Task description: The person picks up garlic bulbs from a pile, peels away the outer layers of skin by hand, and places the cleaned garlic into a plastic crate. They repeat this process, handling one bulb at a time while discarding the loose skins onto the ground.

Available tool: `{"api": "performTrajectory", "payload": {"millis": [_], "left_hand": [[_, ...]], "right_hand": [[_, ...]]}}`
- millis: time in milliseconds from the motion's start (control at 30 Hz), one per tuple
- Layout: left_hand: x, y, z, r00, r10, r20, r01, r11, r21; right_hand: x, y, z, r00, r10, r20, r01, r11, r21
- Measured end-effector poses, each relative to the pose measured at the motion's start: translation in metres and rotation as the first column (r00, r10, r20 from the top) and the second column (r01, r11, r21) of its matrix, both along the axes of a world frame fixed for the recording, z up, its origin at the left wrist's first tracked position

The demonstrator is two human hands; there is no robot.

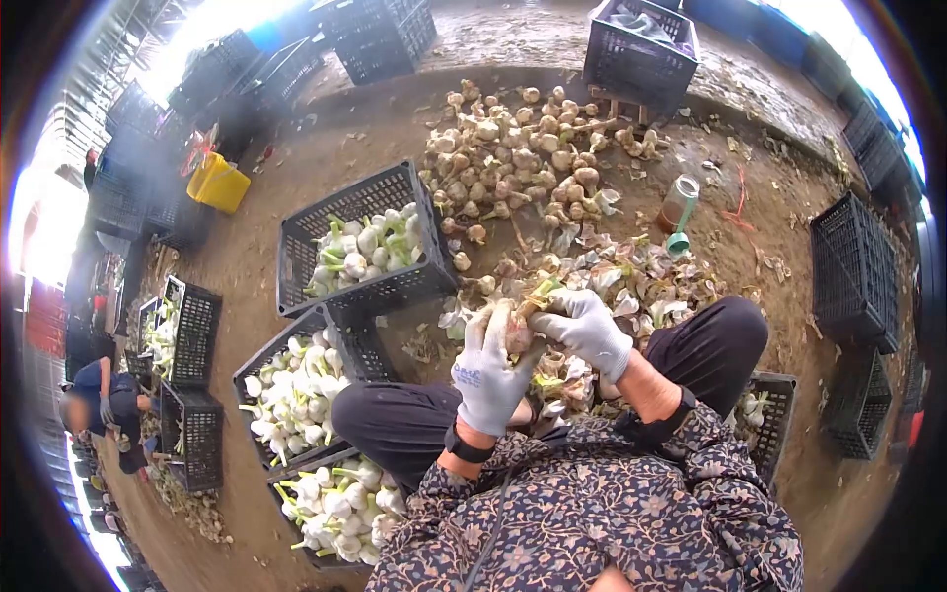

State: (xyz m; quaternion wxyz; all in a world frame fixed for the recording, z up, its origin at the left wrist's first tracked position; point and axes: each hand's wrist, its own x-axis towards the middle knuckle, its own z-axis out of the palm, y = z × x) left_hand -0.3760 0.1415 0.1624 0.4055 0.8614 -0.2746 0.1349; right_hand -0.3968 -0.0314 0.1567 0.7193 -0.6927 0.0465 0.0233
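My left hand, in a pale work glove, is closed around a garlic bulb with brownish outer skin. On the stem side of the same bulb, my right hand, gloved too, has its fingers pressed together at the green-tipped stem. Both hands are in front of my body, between my bent knees. Below and beyond them lie loose papery peelings. Farther out is a heap of unpeeled garlic.
Black crates of white garlic stand at the left. A jar with a green lid sits to the right of the heap. More crates are far right. A yellow container and another person are far left.
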Motion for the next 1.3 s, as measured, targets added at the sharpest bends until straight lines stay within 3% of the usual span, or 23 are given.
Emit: {"api": "performTrajectory", "payload": {"millis": [33,133,200,233,267,300,333,367,533,567,633,733,767,800,867,967,1000,1067,1100,1133,1200,1233,1300], "left_hand": [[-0.002,-0.002,0.001,1.000,-0.009,-0.003,0.009,1.000,-0.005],[-0.005,-0.005,0.003,0.999,-0.034,-0.021,0.033,0.999,-0.035],[-0.005,-0.005,-0.001,0.998,-0.041,-0.041,0.038,0.997,-0.072],[-0.006,-0.005,-0.009,0.937,-0.104,-0.332,0.005,0.958,-0.286],[-0.006,-0.001,-0.011,0.841,-0.233,-0.489,-0.019,0.890,-0.456],[-0.003,0.003,-0.011,0.713,-0.376,-0.592,-0.083,0.793,-0.603],[0.000,0.006,-0.011,0.564,-0.524,-0.638,-0.182,0.675,-0.715],[0.001,0.001,-0.012,0.388,-0.692,-0.609,-0.386,0.478,-0.789],[0.014,0.009,-0.034,0.110,-0.901,-0.421,-0.401,0.347,-0.848],[0.018,0.010,-0.039,0.034,-0.932,-0.361,-0.412,0.316,-0.855],[0.012,0.003,-0.031,0.176,-0.895,-0.409,-0.458,0.293,-0.839],[-0.004,-0.011,-0.017,0.405,-0.737,-0.541,-0.468,0.341,-0.815],[-0.007,-0.014,-0.019,0.485,-0.666,-0.567,-0.421,0.391,-0.819],[-0.008,-0.014,-0.020,0.563,-0.587,-0.582,-0.377,0.444,-0.813],[-0.001,-0.011,-0.025,0.485,-0.728,-0.484,-0.451,0.265,-0.852],[-0.004,-0.009,-0.023,0.460,-0.821,-0.338,-0.450,0.113,-0.886],[-0.006,-0.009,-0.018,0.627,-0.652,-0.426,-0.228,0.369,-0.901],[-0.008,-0.006,-0.012,0.915,-0.272,-0.299,0.073,0.839,-0.538],[-0.006,-0.002,-0.009,0.851,-0.375,-0.367,0.073,0.778,-0.624],[-0.004,0.002,-0.006,0.775,-0.468,-0.424,0.048,0.713,-0.700],[0.004,0.006,-0.009,0.433,-0.757,-0.488,-0.207,0.444,-0.872],[0.004,0.008,0.003,0.493,-0.697,-0.520,-0.087,0.555,-0.827],[0.011,0.018,0.002,0.431,-0.729,-0.532,-0.069,0.561,-0.825]], "right_hand": [[-0.001,0.000,-0.001,0.998,-0.043,0.037,0.048,0.991,-0.123],[-0.001,0.000,-0.009,0.995,-0.090,-0.037,0.077,0.961,-0.264],[-0.003,0.000,-0.009,0.992,-0.115,0.049,0.125,0.940,-0.318],[-0.004,0.000,-0.008,0.991,-0.118,0.064,0.133,0.935,-0.328],[-0.004,0.002,-0.008,0.990,-0.120,0.078,0.139,0.932,-0.335],[-0.005,-0.001,-0.011,0.994,-0.103,0.044,0.111,0.938,-0.328],[-0.007,-0.001,-0.012,0.980,-0.113,0.161,0.174,0.877,-0.448],[-0.007,0.000,-0.014,0.970,-0.123,0.208,0.206,0.870,-0.447],[-0.012,0.000,-0.009,0.876,-0.112,0.469,0.374,0.772,-0.514],[-0.013,0.000,-0.006,0.927,-0.143,0.347,0.286,0.868,-0.406],[-0.014,0.002,0.000,0.987,-0.134,0.087,0.144,0.982,-0.123],[-0.022,0.011,0.018,0.993,-0.109,0.036,0.115,0.972,-0.203],[-0.024,0.015,0.015,0.982,-0.055,0.179,0.090,0.977,-0.196],[-0.022,0.020,0.013,0.983,-0.045,0.180,0.078,0.981,-0.178],[-0.026,0.018,0.018,0.998,0.045,-0.041,-0.039,0.990,0.135],[-0.028,0.027,0.015,0.998,0.060,0.035,-0.068,0.959,0.276],[-0.029,0.026,0.020,0.997,0.076,-0.002,-0.072,0.954,0.290],[-0.033,0.025,0.037,0.991,0.110,-0.078,-0.079,0.943,0.322],[-0.033,0.017,0.037,0.982,0.162,-0.100,-0.114,0.923,0.368],[-0.033,0.014,0.032,0.976,0.170,-0.138,-0.069,0.837,0.543],[-0.036,0.012,0.031,0.976,0.147,-0.163,-0.013,0.781,0.624],[-0.037,0.010,0.032,0.976,0.142,-0.165,0.003,0.751,0.661],[-0.039,0.006,0.038,0.973,0.122,-0.194,0.055,0.697,0.715]]}}
